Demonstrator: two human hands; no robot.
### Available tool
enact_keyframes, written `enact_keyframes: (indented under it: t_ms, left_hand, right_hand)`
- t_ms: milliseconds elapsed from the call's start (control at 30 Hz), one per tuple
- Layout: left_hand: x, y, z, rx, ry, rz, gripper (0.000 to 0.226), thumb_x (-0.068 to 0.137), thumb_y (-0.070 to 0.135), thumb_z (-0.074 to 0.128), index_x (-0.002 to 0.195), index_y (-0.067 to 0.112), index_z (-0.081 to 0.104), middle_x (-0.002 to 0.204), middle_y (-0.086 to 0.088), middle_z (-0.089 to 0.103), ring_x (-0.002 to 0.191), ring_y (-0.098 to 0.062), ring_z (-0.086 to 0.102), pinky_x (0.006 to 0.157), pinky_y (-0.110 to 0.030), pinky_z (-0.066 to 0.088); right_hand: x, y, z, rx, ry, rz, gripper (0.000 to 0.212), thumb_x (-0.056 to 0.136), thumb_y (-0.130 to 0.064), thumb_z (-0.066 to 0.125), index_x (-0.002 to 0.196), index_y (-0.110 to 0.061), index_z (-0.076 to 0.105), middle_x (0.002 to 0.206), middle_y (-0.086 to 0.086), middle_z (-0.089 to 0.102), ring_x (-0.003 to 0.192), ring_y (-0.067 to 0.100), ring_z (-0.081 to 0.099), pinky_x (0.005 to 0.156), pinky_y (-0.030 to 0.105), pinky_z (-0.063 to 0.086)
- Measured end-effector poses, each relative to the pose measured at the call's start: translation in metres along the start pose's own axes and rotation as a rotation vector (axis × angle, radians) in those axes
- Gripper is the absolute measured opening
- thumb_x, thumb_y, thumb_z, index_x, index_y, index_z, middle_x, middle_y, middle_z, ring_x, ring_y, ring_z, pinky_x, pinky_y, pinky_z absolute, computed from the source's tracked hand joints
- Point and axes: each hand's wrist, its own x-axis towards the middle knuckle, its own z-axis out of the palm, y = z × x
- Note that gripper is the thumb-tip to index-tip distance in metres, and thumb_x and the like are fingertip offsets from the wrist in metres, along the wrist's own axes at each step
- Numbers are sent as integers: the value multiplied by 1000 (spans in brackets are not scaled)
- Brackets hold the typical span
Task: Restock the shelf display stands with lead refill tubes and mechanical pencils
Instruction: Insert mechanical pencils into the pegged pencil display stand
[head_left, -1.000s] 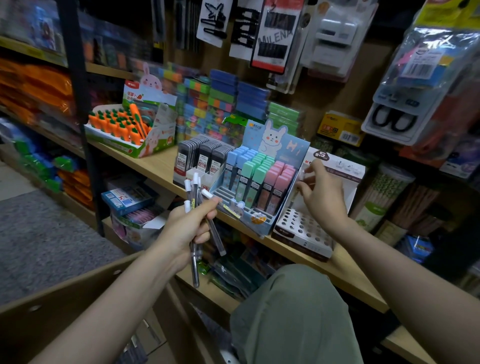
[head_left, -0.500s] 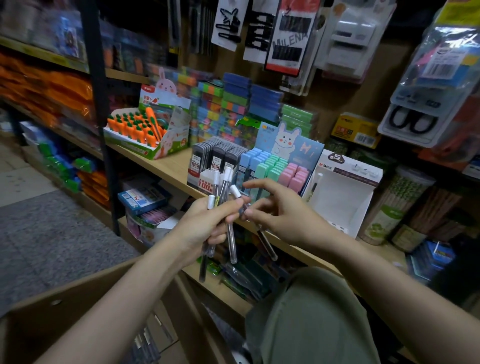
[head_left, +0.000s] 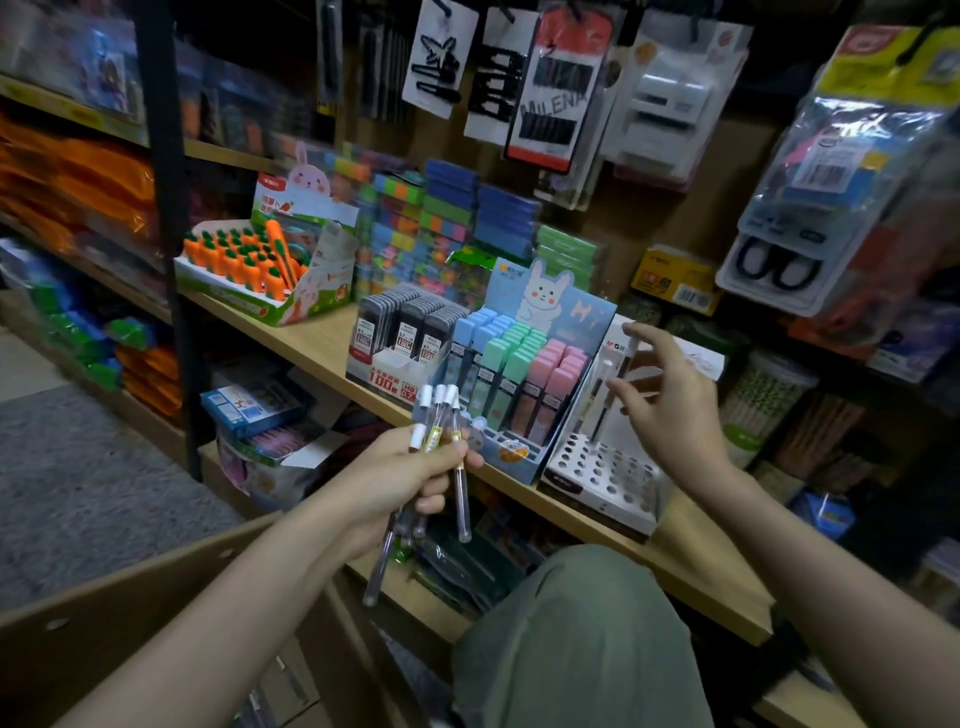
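Observation:
My left hand (head_left: 415, 475) grips a bundle of several clear mechanical pencils (head_left: 441, 415) with white caps, held in front of the wooden shelf (head_left: 691, 566). My right hand (head_left: 675, 400) hovers over the white perforated pencil stand (head_left: 597, 467) with its fingers spread. Two pencils stand in that stand: one (head_left: 602, 395) just left of my thumb, the other partly behind my fingers. Left of it is a blue rabbit display of pastel lead refill tubes (head_left: 519, 369), then a stand of black lead tubes (head_left: 410, 327).
A carrot-pen display box (head_left: 244, 265) sits further left on the shelf. Hanging packs of hair clips and scissors (head_left: 779, 270) crowd the wall above. An open cardboard box (head_left: 130, 623) lies at lower left, beside my green-clad knee (head_left: 571, 654).
My right hand pinched a pencil out of the left hand's bundle, carried it right to the white stand and now has its fingers spread beside it. A second pencil stands there.

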Motion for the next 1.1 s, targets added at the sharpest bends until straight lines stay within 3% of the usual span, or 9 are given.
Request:
enact_keyframes:
  t_ms: [100,333,467,667,800,900,967,1033,1100]
  left_hand:
    - [1,-4,-4,14,-1,23,9,93,16,61,96,7,62,97,-12,74,45,-4,33,40,-16,32]
    - [6,-12,-13,-89,76,35,14,91,19,64,79,18,71,85,-12,72,42,-4,35,36,-16,32]
    - [8,-13,-13,-115,131,20,10,91,17,64,94,8,64,76,-8,68,43,-5,37,36,-16,32]
    - [8,-10,-6,-107,141,-27,10,93,15,63,95,6,67,73,-6,70,44,-6,38,36,-17,32]
    - [5,-9,-7,4,41,22,18,94,18,61,86,19,78,83,-5,73,46,-4,36,39,-17,32]
    - [3,-9,-6,33,-13,60,14,91,22,65,84,20,77,90,-6,74,44,-3,36,40,-17,33]
    - [1,-8,-6,28,-20,80,9,85,28,69,82,22,76,97,-9,73,44,-3,36,41,-16,32]
    - [-1,-6,-4,24,-29,95,13,78,33,72,82,22,77,99,-11,71,46,-4,35,42,-17,31]
    - [-2,-5,-1,19,-23,96,16,77,32,71,83,18,76,97,-12,71,46,-4,34,42,-17,30]
  right_hand:
    - [-1,5,13,62,42,-6,55,86,-15,72,130,-32,44,83,-17,61,74,0,65,73,31,59]
    - [-2,13,31,73,76,-5,52,86,-12,72,127,-32,47,85,-23,58,83,4,65,77,35,59]
    - [-4,16,34,107,101,-23,46,88,-12,69,124,-34,50,96,-11,64,83,3,66,77,32,59]
    - [-6,15,38,118,90,55,33,92,-13,63,121,-28,57,101,-2,65,79,13,68,75,42,58]
    - [-11,11,41,113,68,102,37,91,-9,63,119,-33,58,106,-6,63,83,5,65,74,37,60]
    - [-15,3,37,69,97,132,42,92,-16,65,131,-28,55,116,0,56,81,5,60,79,30,57]
    - [-17,-9,30,103,158,106,42,92,-21,66,131,-29,53,107,-3,54,75,7,57,71,24,52]
    - [-20,-28,25,239,75,80,32,92,-23,64,120,-34,56,93,-12,59,77,9,60,67,23,54]
    - [-25,-50,29,346,-163,78,28,90,-25,66,115,-34,59,91,-15,65,82,4,65,72,24,58]
